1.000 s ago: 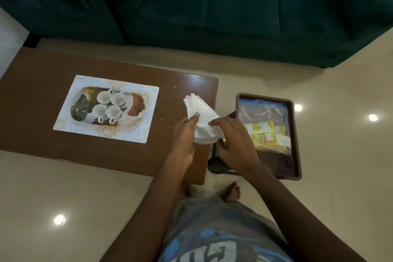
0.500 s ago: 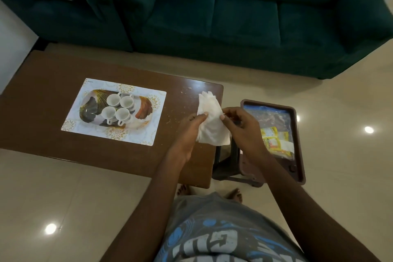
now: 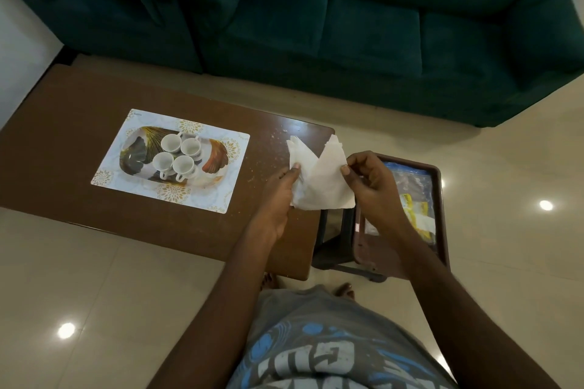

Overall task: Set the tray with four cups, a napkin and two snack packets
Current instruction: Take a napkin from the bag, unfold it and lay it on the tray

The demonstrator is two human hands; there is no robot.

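Both hands hold the napkin (image 3: 319, 180) up in the air, above the right end of the brown surface (image 3: 63, 148). The left hand (image 3: 279, 196) pinches its left edge between thumb and fingers (image 3: 295, 167); the right hand (image 3: 369, 186) pinches the right edge the same way.

The napkin is half opened, with two loose points sticking up toward 12 o'clock. It is thin paper (it looks limp), so pulling the hands apart too hard could tear it, and easing one pinch could let it droop or drop to the floor.

The tray (image 3: 218, 167) with the four cups (image 3: 177, 155) lies toward 9 o'clock. A wide swing of the napkin over there could knock a cup.

The snack packets (image 3: 417, 215) sit in a clear bag on the stool (image 3: 439, 199) at 3 o'clock, just beside the right wrist, which could nudge the bag.
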